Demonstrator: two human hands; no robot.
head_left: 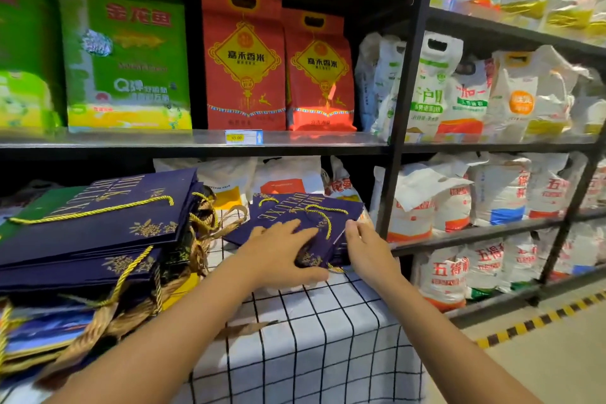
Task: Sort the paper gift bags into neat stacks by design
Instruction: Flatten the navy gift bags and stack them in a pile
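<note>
L hand (278, 251) flat, fingers straight, pressing small navy bag stack (305, 223) at table's (311, 338) 1 o'clock corner; R hand (364, 248) fingers relaxed against stack's edge; bigger navy stack (91, 226) at 9 o'clock.

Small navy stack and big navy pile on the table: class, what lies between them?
Between the small navy stack and the big navy pile, the head view shows tangled gold and tan rope handles over checked tablecloth.
</note>
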